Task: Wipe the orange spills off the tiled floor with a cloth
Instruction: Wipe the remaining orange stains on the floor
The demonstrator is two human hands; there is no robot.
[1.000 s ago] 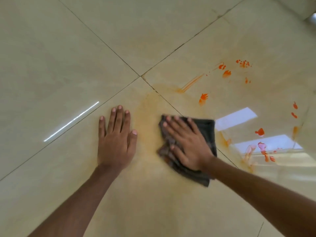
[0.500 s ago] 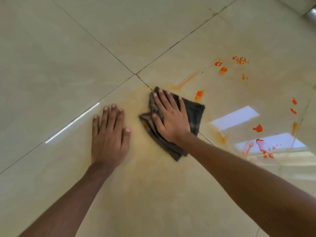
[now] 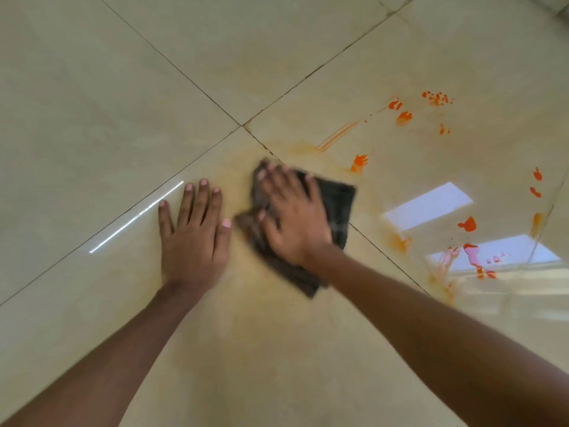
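- Beige glossy tiled floor (image 3: 92,103) carries bright orange spills (image 3: 358,163) at right.
- Dark grey folded cloth (image 3: 337,204) lies by the grout crossing.
- My right hand (image 3: 295,217) presses flat, fingers spread, on it.
- My left hand (image 3: 194,238) rests open just beside.

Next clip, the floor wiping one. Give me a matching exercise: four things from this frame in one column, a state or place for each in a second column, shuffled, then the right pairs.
Column one:
1. left hand
2. right hand
3. dark cloth
4. bright orange spots

Column two:
A. pressed flat on top of the cloth
B. unwiped, on the tile far right of the cloth
C. bare palm on the tile, fingers spread
D. lying across a grout line, on a faint orange smear

Pairs: 1-C, 2-A, 3-D, 4-B
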